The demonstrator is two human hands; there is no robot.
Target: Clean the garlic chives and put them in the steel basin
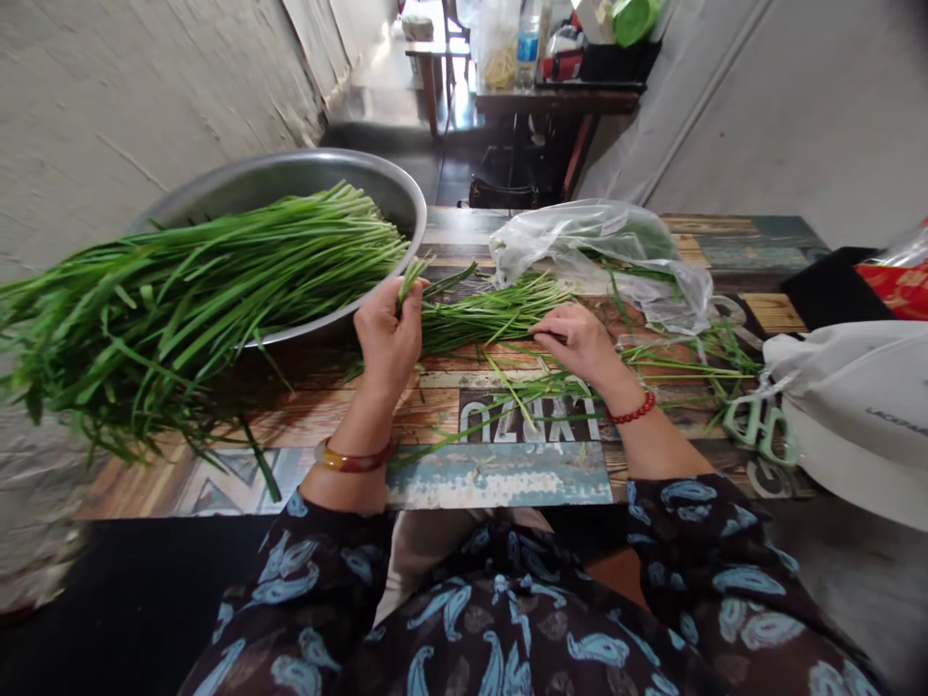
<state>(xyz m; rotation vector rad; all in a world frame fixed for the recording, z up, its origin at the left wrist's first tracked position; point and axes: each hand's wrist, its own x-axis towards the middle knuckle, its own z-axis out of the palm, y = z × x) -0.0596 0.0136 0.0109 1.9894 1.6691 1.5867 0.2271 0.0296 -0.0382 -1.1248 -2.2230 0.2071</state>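
My left hand (390, 333) is closed around a few garlic chives, their pale stem ends poking out above the thumb. Beside it lies a loose pile of garlic chives (493, 314) on the patterned wooden table (427, 411). At the right end of that pile my right hand (576, 340) pinches thumb and fingers together at the stems, touching a chive there. A large bunch of chives (275, 256) rests in a wide metal basin (413, 188) on the left, its leaves hanging over the rim.
A clear plastic bag (601, 232) with more greens lies behind my right hand. On the right are pale green scissors (761, 425), a white cap (855, 406) and a black box (826, 285). Loose stalks (681, 362) scatter the tabletop. Farther back, another table (558, 101) holds a water bottle (528, 48).
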